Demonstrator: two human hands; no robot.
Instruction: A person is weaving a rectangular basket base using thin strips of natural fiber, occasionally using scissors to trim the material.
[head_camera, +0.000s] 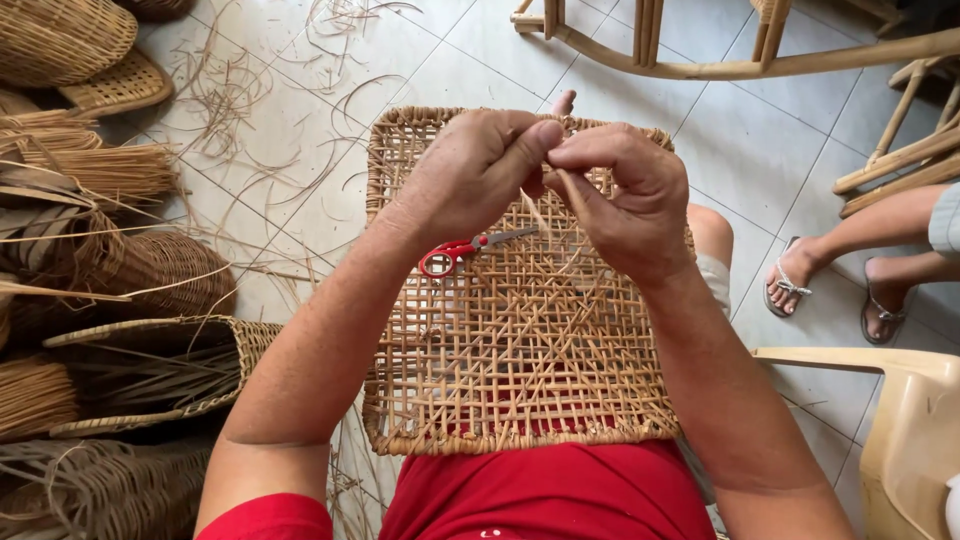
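Over the woven cane panel (520, 350), left hand (470, 175) and right hand (625, 195) pinch one cane strand (572, 195).

Single view, head-mounted, looking steeply down and slightly forward over the wearer's lap. Close range: both forearms enter from the bottom edge, woven cane panel (520, 330) fills centre frame. Tiled floor (760, 150) covers the upper half. No second view to overlap.
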